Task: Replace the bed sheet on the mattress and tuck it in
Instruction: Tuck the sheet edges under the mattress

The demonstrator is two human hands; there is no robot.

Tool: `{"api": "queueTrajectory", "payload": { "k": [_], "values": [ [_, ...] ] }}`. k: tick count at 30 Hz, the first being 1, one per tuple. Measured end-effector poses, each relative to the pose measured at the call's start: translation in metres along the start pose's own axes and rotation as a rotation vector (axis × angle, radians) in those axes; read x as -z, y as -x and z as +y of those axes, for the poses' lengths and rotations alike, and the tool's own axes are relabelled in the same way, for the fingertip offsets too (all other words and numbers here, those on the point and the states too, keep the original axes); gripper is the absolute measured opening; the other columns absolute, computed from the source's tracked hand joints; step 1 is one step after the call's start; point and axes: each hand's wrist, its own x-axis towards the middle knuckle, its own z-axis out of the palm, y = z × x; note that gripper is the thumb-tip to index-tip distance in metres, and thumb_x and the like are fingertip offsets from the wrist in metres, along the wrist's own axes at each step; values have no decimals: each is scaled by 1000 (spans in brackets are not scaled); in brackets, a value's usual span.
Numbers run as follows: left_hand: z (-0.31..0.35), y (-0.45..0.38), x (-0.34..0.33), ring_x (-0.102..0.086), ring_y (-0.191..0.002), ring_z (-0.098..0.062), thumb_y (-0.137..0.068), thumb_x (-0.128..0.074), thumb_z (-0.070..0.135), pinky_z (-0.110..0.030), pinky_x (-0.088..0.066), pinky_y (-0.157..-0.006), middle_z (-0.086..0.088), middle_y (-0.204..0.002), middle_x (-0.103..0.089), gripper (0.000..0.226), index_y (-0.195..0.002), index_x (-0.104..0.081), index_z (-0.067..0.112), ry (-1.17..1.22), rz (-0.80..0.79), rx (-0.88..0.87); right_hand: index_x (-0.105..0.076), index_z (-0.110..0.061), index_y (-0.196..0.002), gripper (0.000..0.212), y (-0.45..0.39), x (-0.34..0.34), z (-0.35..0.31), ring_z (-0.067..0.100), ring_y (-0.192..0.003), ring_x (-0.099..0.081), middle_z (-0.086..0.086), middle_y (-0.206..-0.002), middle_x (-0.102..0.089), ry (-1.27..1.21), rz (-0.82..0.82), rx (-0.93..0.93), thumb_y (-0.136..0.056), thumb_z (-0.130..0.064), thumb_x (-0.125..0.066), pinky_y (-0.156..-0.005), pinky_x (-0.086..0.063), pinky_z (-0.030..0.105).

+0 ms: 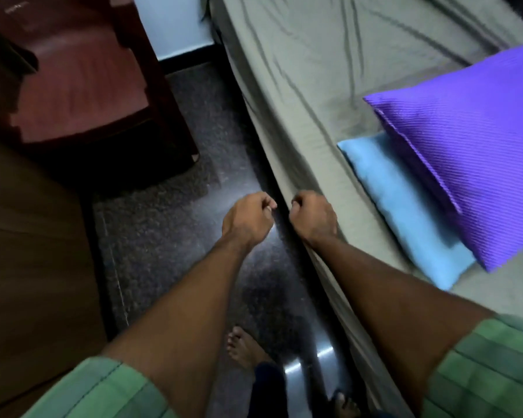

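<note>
An olive-grey bed sheet (pixel 308 86) covers the mattress on the right, wrinkled with long creases. My right hand (pixel 313 217) is at the near side edge of the mattress, fingers curled round a fold of the sheet, and creases run up from its grip. My left hand (pixel 248 218) hovers just left of it over the floor beside the bed. Its fingers are curled into a loose fist with nothing visible in them. A dark gap runs between the two hands along the bed's side.
A purple pillow (pixel 471 146) lies on a light blue pillow (pixel 405 212) on the sheet at right. A maroon plastic chair (pixel 79 86) stands on the dark speckled floor (pixel 163 236) at upper left. A brown wooden panel (pixel 27 251) is at left. My bare feet (pixel 245 348) are below.
</note>
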Motion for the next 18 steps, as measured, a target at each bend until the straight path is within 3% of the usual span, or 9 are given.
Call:
{"api": "queueTrajectory", "payload": {
  "k": [8, 12, 14, 18],
  "values": [
    [-10, -186, 68, -70, -94, -19, -90, -55, 31, -38, -57, -87, 12, -102, -75, 13, -89, -63, 42, 119, -16, 20, -68, -13, -94, 15, -179, -35, -108, 36, -94, -67, 10, -99, -71, -42, 7, -57, -91, -20, -55, -68, -44, 34],
    [9, -299, 106, -70, -93, -20, -90, -54, 32, -39, -57, -85, 12, -97, -74, 12, -94, -65, 33, 76, -52, 1, -59, -16, -79, 14, -289, -27, -148, 36, -87, -65, 9, -90, -68, -69, -47, -72, -91, -16, -52, -65, -44, 33],
    [21, -351, 126, -69, -94, -18, -89, -53, 34, -39, -57, -86, 14, -98, -74, 15, -94, -67, 33, 95, -58, 15, -59, -17, -81, 13, -339, -22, -162, 35, -88, -65, 9, -93, -68, -45, -50, -59, -92, -18, -52, -66, -42, 32],
    [44, -454, 166, -68, -96, -16, -87, -50, 31, -37, -57, -88, 13, -102, -74, 19, -91, -68, 33, 192, 6, 22, -69, -16, -93, 20, -441, -8, -193, 35, -95, -66, 11, -103, -69, 1, -71, 8, -94, -25, -51, -74, -52, 37]
  ]
}}
